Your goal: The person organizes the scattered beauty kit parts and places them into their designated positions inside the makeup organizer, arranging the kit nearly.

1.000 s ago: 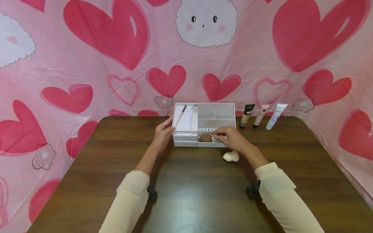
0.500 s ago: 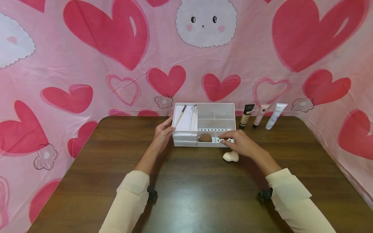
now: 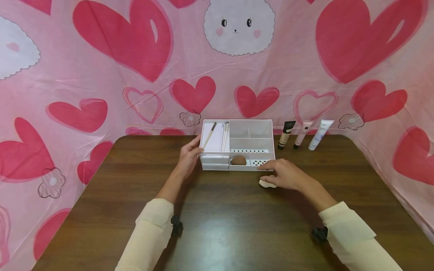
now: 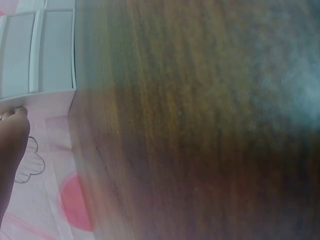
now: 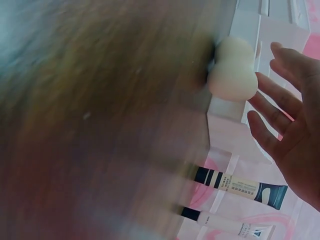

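A white desktop organizer (image 3: 251, 143) with compartments stands at the back of the table. My left hand (image 3: 190, 156) holds its left side, thumb at the front corner and fingers along the side wall. Its front tray holds a brown rounded sponge (image 3: 239, 160) and a white piece with dark dots (image 3: 259, 163). A cream makeup sponge (image 3: 267, 184), pinched in at the waist, lies on the table before the organizer. Over it hovers my right hand (image 3: 288, 174), partly hiding it. The right wrist view shows that hand's fingers spread beside the cream sponge (image 5: 232, 75), not closed round it.
Three tubes stand right of the organizer: a black-capped beige one (image 3: 286, 135), a pink one (image 3: 303, 135) and a white one (image 3: 320, 135). Thin brushes (image 3: 209, 135) lie in the organizer's left compartment. A pink heart-patterned cloth (image 3: 190, 49) hangs behind the wooden table (image 3: 217, 226).
My right hand has drawn back from the organizer's front tray, moving right and toward me over the cream sponge. The dotted piece in the tray is now uncovered. My left hand stays put.
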Demonstrator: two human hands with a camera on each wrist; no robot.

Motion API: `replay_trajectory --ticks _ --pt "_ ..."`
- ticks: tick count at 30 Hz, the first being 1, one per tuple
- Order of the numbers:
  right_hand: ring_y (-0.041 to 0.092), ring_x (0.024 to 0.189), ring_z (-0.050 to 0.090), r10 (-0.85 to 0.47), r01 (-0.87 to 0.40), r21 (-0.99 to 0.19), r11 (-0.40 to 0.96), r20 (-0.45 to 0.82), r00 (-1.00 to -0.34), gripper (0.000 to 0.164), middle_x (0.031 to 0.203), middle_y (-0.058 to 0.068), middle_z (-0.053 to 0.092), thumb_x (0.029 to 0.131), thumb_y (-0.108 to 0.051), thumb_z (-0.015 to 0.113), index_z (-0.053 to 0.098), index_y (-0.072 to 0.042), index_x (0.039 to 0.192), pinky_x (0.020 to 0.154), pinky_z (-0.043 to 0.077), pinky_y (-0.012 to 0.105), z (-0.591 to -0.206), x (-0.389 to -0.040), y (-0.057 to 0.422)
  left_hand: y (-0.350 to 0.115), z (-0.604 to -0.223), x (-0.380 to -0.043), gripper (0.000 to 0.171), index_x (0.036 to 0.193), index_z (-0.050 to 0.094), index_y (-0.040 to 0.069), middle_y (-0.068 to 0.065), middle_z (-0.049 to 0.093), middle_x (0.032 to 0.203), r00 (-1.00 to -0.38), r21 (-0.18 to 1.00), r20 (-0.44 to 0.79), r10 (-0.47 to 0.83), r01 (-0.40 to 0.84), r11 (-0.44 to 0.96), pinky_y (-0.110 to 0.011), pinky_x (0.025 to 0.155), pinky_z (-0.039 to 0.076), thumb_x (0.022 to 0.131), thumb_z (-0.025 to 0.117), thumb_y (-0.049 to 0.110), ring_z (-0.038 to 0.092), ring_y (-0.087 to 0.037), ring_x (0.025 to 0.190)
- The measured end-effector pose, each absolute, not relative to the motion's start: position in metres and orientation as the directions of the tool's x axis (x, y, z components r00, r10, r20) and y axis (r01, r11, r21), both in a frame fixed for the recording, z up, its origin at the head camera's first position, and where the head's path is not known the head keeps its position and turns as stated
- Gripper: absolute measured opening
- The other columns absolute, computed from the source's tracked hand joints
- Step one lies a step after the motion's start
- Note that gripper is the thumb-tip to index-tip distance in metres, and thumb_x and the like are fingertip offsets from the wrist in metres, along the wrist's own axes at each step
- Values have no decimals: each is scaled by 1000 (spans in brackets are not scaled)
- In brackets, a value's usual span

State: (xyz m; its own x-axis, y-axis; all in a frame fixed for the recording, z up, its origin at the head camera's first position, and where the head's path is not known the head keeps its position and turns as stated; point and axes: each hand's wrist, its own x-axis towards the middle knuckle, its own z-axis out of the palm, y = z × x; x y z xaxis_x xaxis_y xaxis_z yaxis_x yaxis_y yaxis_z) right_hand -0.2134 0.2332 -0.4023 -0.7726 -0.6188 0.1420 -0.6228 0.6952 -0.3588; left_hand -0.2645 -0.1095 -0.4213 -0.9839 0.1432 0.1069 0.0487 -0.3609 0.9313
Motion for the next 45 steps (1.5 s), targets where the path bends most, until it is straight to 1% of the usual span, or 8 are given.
replay_trajectory --ticks 4,10,14,17,19,24,33,45 --pt "19 101 71 -609 -598 -353 720 93 -788 36 115 7 77 88 -23 78 75 -9 121 91 58 47 -405 -209 240 -109 -421 -265 65 155 28 -10 -23 27 166 -983 931 111 146 52 -362 -12 93 49 91 41 -14 36 -30 141" --pt "23 108 71 -599 -573 -369 732 52 -799 39 119 7 76 85 -22 81 75 -10 122 95 57 49 -410 -206 247 -109 -421 -264 65 154 28 -10 -24 28 166 -982 932 118 145 59 -357 -13 93 49 91 41 -14 42 -24 135" --pt "17 98 69 -594 -563 -376 736 39 -803 31 111 2 77 84 -21 82 77 -12 114 89 58 43 -413 -205 250 -109 -421 -263 65 154 29 -10 -23 28 166 -983 933 114 141 58 -355 -13 92 50 91 41 -14 46 -21 131" --pt "13 91 66 -599 -570 -372 733 44 -799 25 105 0 76 84 -19 82 78 -14 107 82 56 37 -415 -204 251 -109 -421 -263 65 154 29 -10 -23 29 165 -985 932 111 136 55 -359 -13 92 50 91 41 -14 44 -22 132" --pt "13 91 66 -601 -574 -369 731 50 -797 23 104 -1 76 84 -18 83 78 -14 105 82 56 36 -416 -204 251 -109 -421 -263 65 154 28 -10 -24 28 166 -985 931 109 135 53 -360 -13 92 50 91 41 -14 42 -25 135" --pt "17 97 69 -613 -593 -365 717 73 -787 22 106 2 76 83 -16 82 78 -12 104 84 58 41 -418 -204 252 -109 -421 -264 66 154 27 -10 -24 26 166 -983 930 114 142 56 -363 -13 92 49 90 41 -14 36 -30 140" --pt "23 100 71 -590 -567 -373 734 62 -805 23 108 7 77 83 -15 83 78 -8 105 89 58 47 -418 -204 254 -108 -418 -261 67 155 27 -10 -24 28 165 -984 926 113 137 54 -374 -12 92 49 90 42 -13 36 -30 140" --pt "14 90 68 -585 -572 -376 730 89 -806 20 100 2 78 82 -15 84 79 -9 101 80 57 36 -418 -203 254 -109 -418 -262 66 155 27 -9 -23 27 166 -985 927 99 138 41 -372 -12 92 50 90 42 -14 36 -32 140"
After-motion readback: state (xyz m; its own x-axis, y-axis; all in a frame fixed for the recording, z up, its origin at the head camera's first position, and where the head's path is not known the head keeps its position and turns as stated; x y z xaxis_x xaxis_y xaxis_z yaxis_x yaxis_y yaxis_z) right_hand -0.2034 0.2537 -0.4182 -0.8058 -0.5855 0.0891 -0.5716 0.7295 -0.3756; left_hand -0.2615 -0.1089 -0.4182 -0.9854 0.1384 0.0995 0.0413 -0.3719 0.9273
